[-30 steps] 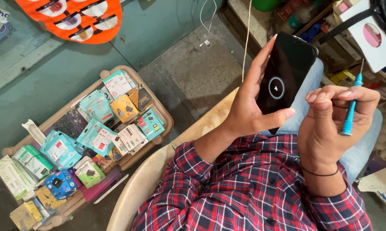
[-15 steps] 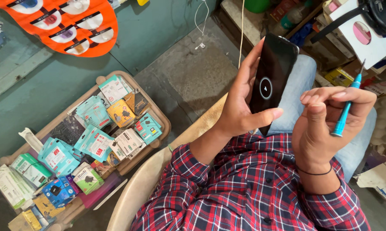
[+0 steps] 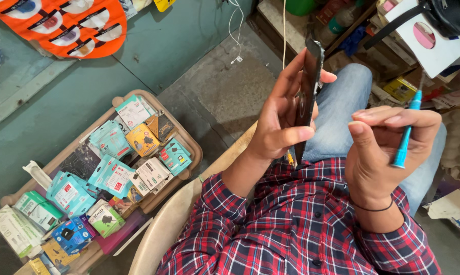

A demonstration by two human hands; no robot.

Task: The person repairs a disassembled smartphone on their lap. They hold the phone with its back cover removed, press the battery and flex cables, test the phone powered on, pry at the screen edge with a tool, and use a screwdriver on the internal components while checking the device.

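My left hand (image 3: pixel 281 119) grips a black phone (image 3: pixel 308 91), now turned almost edge-on so only its thin side and dark back show. My right hand (image 3: pixel 385 147) is curled around a slim blue screwdriver (image 3: pixel 406 131), its tip pointing up and away, a little to the right of the phone. A dark band circles my right wrist. Both hands are raised above my lap, over blue jeans (image 3: pixel 342 109) and red plaid sleeves.
A wooden tray (image 3: pixel 189 147) at the left is packed with several small boxed accessories in teal, yellow and white. Orange packs hang on the teal wall (image 3: pixel 67 25). White cables dangle above. Boxes, a bag and clutter fill shelves at the upper right.
The phone has rotated in my left hand from back-facing to nearly edge-on. My right hand with the screwdriver has stayed close beside it, shifting slightly.
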